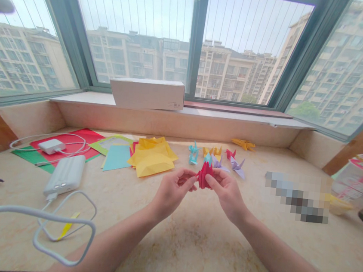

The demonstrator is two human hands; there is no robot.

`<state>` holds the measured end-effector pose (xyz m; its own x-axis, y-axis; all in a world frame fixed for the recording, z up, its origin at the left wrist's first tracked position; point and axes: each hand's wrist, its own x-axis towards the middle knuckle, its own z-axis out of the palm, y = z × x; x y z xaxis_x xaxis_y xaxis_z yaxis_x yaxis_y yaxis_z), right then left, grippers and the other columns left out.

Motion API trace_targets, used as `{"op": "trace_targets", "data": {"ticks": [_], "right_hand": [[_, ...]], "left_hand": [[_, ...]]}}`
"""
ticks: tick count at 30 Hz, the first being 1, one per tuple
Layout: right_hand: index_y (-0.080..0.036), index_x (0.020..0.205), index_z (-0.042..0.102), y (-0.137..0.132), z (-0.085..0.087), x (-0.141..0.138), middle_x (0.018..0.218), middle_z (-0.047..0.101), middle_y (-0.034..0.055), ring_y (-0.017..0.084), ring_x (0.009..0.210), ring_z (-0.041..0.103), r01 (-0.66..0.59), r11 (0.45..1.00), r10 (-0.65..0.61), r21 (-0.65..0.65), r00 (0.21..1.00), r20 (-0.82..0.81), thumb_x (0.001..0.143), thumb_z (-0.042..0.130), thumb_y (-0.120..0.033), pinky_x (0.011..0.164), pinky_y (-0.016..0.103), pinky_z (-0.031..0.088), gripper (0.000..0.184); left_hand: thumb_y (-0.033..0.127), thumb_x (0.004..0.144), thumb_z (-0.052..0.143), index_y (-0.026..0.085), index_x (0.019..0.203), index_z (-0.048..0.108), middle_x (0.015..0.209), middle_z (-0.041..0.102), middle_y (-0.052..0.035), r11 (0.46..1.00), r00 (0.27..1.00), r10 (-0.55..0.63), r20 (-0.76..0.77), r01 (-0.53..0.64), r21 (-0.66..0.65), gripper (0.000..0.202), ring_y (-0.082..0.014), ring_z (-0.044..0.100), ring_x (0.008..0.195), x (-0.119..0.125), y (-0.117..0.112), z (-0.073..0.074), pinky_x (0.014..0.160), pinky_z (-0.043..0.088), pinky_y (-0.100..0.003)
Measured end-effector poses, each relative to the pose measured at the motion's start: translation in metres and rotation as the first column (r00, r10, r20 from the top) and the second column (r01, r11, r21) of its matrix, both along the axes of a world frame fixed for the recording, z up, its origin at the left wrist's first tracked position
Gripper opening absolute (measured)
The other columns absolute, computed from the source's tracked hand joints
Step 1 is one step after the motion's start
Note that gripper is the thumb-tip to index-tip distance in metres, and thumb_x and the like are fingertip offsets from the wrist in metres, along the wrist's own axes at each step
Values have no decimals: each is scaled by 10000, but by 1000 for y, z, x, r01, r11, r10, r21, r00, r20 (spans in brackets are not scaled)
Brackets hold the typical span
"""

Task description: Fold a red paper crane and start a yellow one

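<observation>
Well left of the left grip, a power bank is lying on the tabletop. Yellow folded paper is resting nearer that grip, which is narrowly pinching the left edge of a red folded piece between the grips. The right grip is holding its other side. A lilac paper crane is sitting just beyond the right grip.

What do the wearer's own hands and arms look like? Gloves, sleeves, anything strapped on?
Left hand and right hand: ungloved. Both forearms bare as far as they show: no sleeves, watch or bracelet. No rings visible, though some fingers are partly hidden.
</observation>
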<state>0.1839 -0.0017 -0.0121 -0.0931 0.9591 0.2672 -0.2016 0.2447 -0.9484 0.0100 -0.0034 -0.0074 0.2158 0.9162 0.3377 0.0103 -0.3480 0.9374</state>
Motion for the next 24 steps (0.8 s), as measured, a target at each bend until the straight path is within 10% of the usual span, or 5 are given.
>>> {"op": "trace_targets", "data": {"ticks": [24], "right_hand": [[-192,988,656,-4,-5,-1,878,735,57,189,767,682,-17,996,12,87,999,53,848,692,-390,736,352,559,245]], "left_hand": [[328,871,640,152,896,670,760,724,-44,989,991,126,-35,-123,84,180,-165,700,644,-1,-5,7,617,549,-260]]}}
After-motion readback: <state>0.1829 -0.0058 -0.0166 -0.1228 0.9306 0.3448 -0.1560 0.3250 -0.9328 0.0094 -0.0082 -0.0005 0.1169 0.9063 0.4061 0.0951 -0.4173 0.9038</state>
